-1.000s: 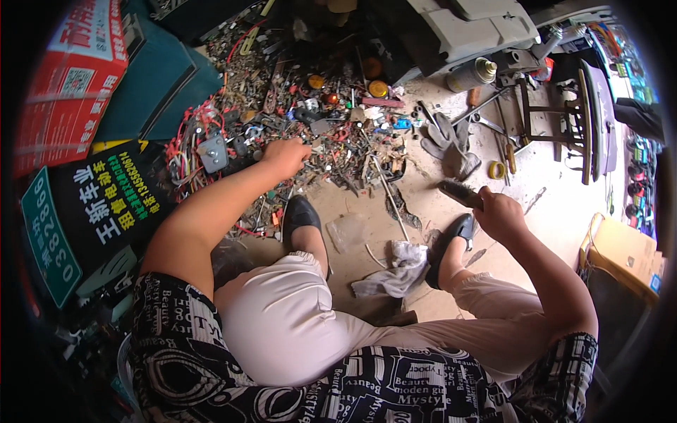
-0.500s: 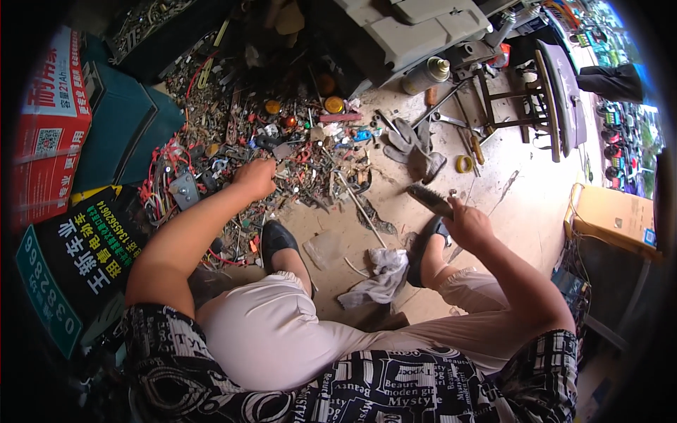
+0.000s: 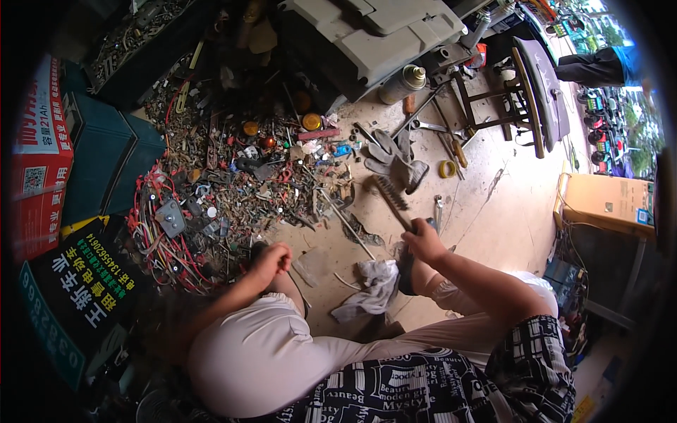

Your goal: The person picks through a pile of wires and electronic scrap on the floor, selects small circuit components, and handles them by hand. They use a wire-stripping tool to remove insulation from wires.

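My right hand [image 3: 423, 238] grips the handle of a black bristled brush [image 3: 393, 202], held above the pale floor below a grey glove [image 3: 388, 162]. My left hand [image 3: 275, 259] has its fingers curled beside my left knee, over my shoe; whether anything small is in them I cannot make out. Beyond it spreads a heap of small mixed scraps [image 3: 240, 190], with tangled red wires [image 3: 159, 240] and a grey metal box [image 3: 171, 217] at its left. A white rag [image 3: 370, 289] lies between my feet, near a scrap of clear plastic [image 3: 310, 266].
A spray can [image 3: 400, 87], long tools [image 3: 451, 141], yellow tape roll [image 3: 446, 169] and folding stool [image 3: 532, 99] lie to the upper right. A grey plastic housing [image 3: 374, 35] is at the back, green and red boxes [image 3: 106, 162] at left, cardboard [image 3: 606, 197] at right. Someone's dark-clothed leg [image 3: 599, 70] shows beyond.
My left hand has pulled back from the scrap heap toward my knee. The brush in my right hand has tipped more upright and moved a little left. The view has shifted.
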Available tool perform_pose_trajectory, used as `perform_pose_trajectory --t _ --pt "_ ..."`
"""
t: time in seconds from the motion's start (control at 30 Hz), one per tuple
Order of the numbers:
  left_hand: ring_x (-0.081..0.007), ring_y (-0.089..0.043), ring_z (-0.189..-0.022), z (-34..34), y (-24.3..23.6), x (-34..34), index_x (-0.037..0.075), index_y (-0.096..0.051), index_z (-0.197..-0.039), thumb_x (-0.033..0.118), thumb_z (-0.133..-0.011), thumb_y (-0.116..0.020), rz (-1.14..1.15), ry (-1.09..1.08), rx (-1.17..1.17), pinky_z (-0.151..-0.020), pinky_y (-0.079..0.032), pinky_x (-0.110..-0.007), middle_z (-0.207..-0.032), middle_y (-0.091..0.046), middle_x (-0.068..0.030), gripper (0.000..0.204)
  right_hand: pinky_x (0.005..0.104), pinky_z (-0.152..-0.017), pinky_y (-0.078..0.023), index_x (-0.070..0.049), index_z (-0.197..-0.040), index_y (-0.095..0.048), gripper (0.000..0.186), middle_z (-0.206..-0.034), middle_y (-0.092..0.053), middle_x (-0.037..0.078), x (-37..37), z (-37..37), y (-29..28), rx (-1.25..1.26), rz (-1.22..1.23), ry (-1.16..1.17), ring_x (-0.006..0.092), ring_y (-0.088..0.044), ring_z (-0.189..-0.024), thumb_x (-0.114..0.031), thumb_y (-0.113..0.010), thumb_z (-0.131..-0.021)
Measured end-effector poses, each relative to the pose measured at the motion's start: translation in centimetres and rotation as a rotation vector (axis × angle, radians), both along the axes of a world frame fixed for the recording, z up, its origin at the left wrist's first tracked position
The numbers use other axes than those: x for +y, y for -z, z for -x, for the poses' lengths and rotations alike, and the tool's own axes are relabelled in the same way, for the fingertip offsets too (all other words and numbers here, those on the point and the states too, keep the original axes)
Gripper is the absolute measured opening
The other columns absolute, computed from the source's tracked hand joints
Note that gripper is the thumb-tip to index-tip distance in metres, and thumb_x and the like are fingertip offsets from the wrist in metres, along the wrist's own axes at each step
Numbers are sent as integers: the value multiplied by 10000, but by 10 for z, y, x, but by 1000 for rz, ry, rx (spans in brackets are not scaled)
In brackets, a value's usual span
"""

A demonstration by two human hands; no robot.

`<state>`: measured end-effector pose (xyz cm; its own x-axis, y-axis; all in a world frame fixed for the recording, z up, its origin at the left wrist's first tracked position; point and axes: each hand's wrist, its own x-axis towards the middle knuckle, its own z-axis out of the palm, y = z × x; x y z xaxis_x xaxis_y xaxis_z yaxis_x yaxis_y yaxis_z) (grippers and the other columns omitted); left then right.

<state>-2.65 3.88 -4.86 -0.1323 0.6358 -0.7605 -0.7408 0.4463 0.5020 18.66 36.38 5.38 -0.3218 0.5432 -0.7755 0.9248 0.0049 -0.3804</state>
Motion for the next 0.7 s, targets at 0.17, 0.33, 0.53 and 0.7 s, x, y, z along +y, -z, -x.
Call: perform_pose_trajectory --t 0.17,0.33,0.53,0.7 --pt "-202 -584 -578 -33 5 8 29 -558 -788 216 -911 -570 -278 426 691 -535 -434 -328 -638 -555 -99 224 362 -629 -463 41 -1012 -528 306 -776 -597 148 6 -13 41 149 -215 508 212 -557 -676 -198 -622 -845" --pt "-367 -588 -666 -33 -7 16 28 -579 -798 219 -900 -613 -295 508 862 -579 -454 -413 -737 -609 -168 219 361 -627 -450 36 -970 -528 280 -747 -575 139 2 -10 62 142 -311 504 217 -538 -665 -193 -630 -846" --pt "-376 -622 -724 -44 6 17 80 -590 -844 271 -904 -593 -351 570 1111 -612 -490 -465 -785 -638 -147 200 368 -733 -469 27 -1090 -540 376 -862 -628 174 20 22 84 260 -463 308 279 -607 -777 -237 -662 -851" --pt "-375 -620 -715 -42 4 14 73 -590 -846 279 -909 -584 -325 555 1091 -619 -490 -473 -771 -637 -137 215 443 -982 -363 -96 -1264 -493 497 -1220 -564 128 2 55 76 -1 -1025 -117 330 -478 -1181 -219 -669 -816"
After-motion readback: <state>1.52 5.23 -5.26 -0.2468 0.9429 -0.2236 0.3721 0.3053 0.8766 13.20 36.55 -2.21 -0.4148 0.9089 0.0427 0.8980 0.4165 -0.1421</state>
